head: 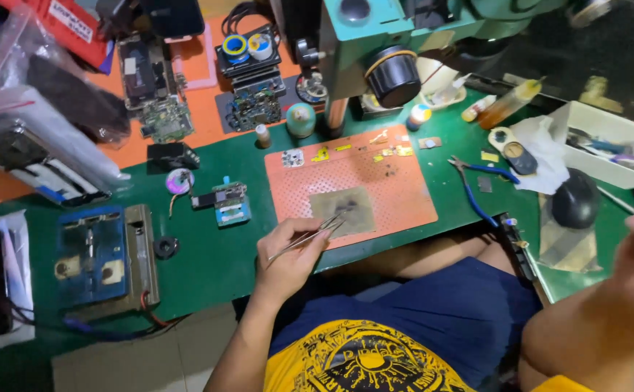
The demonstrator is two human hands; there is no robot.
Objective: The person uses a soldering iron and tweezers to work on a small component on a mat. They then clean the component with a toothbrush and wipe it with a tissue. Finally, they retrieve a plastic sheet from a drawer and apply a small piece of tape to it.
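Electronics repair workshop: microscope (393,43), circuit boards (164,116), tweezers (309,236).

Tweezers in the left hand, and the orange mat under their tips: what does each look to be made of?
The tweezers, held in the left hand, look like bare metal: thin, silvery, with a glint along the arms. The orange mat looks like soft matte rubber or silicone, judging by its dull surface and grid of small dimples; which one cannot be told. The grey square on it is stained dark, material unclear.
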